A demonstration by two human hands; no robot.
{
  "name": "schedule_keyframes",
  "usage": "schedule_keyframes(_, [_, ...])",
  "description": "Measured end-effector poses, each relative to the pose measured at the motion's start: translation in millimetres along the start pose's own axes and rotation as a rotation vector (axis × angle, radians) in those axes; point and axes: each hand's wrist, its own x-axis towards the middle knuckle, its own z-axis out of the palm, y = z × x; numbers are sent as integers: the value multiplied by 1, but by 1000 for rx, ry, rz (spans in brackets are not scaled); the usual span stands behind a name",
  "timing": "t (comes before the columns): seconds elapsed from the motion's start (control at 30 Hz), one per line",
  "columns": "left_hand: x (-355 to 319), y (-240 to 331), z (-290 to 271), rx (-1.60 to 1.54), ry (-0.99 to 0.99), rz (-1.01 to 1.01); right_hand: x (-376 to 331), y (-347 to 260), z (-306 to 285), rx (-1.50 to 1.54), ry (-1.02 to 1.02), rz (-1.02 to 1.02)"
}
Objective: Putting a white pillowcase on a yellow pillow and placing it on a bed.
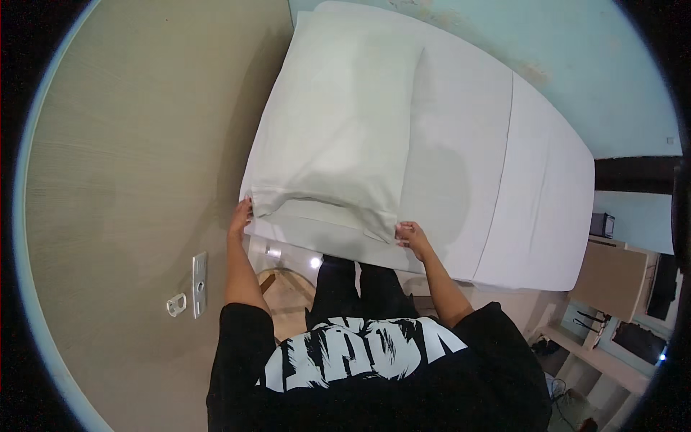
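A white pillow (345, 115) in a white case lies along the head end of a bed (504, 173) made with white sheets. My left hand (240, 214) touches the pillow's near left corner at the mattress edge. My right hand (410, 235) pinches the pillowcase's open hem at the near right corner. Both forearms reach up from my black printed T-shirt at the lower edge, and my dark trousers show between them.
A beige panelled wall (137, 180) with a metal switch plate (199, 283) and a clear hook (176, 304) stands on the left. A pale blue wall (576, 65) runs behind the bed. A wooden shelf unit (612, 288) with dark items stands at the right.
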Motion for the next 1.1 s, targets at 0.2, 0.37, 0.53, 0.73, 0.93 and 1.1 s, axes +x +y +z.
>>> schedule_keyframes(0.2, [2,-3,9,382,67,385,16,-15,26,99,18,-52])
schedule_keyframes(0.37, [3,-20,3,368,123,459,11,1,9,-28,-59,-113])
schedule_keyframes(0.53, [19,-15,10,516,86,539,16,-3,-1,-237,-124,-50])
schedule_keyframes(0.73, [22,13,6,201,45,169,26,-24,14,88,-78,-8])
schedule_keyframes(0.93, [20,25,40,186,125,314,47,-33,29,178,-102,8])
schedule_keyframes(1.1, [27,17,37,195,212,276,48,-35,32,114,-247,14])
